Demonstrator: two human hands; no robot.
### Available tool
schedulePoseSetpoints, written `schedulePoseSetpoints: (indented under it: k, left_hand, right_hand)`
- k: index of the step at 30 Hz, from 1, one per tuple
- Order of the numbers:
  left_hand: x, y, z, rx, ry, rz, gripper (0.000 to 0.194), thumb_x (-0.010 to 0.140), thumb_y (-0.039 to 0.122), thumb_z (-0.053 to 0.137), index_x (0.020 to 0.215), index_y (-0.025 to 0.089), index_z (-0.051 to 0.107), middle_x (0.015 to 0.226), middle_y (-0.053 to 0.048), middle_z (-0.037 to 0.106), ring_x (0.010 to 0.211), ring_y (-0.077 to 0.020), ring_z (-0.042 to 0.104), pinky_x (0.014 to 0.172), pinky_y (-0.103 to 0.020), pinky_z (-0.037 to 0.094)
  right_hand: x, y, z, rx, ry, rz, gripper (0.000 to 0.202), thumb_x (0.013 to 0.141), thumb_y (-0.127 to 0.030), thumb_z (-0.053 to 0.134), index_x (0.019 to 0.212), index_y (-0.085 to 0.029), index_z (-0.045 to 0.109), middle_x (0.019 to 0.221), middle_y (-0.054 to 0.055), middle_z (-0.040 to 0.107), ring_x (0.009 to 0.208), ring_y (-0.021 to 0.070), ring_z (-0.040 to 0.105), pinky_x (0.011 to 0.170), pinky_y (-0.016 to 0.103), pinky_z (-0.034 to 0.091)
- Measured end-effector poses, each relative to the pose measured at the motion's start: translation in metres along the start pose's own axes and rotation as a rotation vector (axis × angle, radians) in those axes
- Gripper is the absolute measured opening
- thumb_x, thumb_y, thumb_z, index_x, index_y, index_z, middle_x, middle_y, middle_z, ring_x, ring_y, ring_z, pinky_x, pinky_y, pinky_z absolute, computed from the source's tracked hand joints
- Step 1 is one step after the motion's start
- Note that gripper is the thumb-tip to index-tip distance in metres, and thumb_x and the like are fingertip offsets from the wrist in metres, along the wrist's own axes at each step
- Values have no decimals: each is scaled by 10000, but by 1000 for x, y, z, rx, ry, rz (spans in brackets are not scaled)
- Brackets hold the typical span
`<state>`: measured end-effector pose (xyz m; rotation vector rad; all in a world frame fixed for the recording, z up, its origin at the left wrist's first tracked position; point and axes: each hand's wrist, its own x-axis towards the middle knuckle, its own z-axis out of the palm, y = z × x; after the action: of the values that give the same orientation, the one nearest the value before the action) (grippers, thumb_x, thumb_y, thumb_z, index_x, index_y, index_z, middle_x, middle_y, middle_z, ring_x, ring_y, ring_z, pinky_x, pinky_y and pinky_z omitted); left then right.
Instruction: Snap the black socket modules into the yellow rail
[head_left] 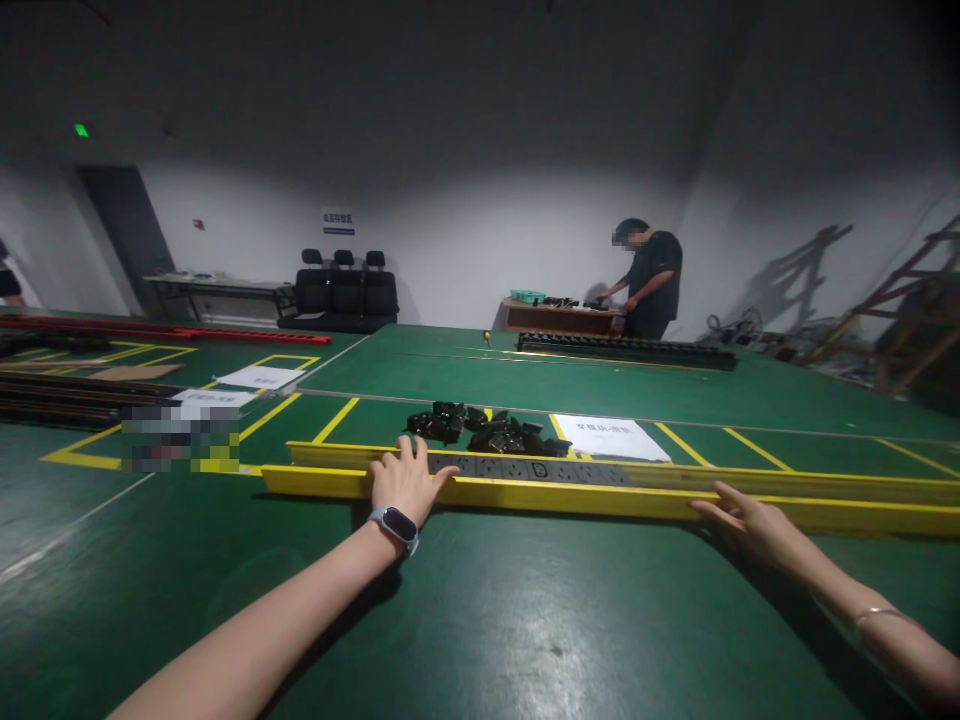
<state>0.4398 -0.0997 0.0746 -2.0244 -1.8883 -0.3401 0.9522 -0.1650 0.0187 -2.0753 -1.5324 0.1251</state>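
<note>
A long yellow channel lies across the green table, with a row of dark socket modules seated inside it. My left hand, with a watch on the wrist, rests over the channel at the left end of the modules, fingers spread and thumb pointing right. Further right, my right hand touches the near wall of the channel, its fingers loosely extended. Just behind the channel sits a heap of black parts, beside a white printed sheet.
Yellow tape marks the green tabletop. Black rails lie at the far side, and dark bars and a red rail at the left. A person stands at a brown desk beyond.
</note>
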Motion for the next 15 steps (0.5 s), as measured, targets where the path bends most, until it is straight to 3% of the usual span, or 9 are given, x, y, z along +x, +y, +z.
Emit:
schedulePoseSetpoints:
  k: [4,10,15]
  left_hand:
    - [3,-3,4,-88,136,145,697,872,618,159,1216,138,531,1146,-179,554,1031,-315,506,870,-448,353]
    - [2,3,23,-240,152,286,666,888,590,188,1243,136,522,1232,-157,561,1144,-280,465,950,-422,325]
    - [-4,8,23,-261,162,336,657,888,591,208,1207,131,553,1195,-150,589,1114,-263,498,955,-409,336]
  right_hand:
    - [-13,-32,6,36,-157,53,742,742,-593,477,1258,-59,460,448,42,576,392,231,537,429,317,398]
    - [-33,-82,19,31,-263,40,718,794,-610,389,1312,-113,391,420,-20,538,323,189,496,335,256,340]
    - [-45,-117,33,19,-299,-16,626,835,-571,387,1297,-148,394,404,-49,515,300,163,481,315,220,311]
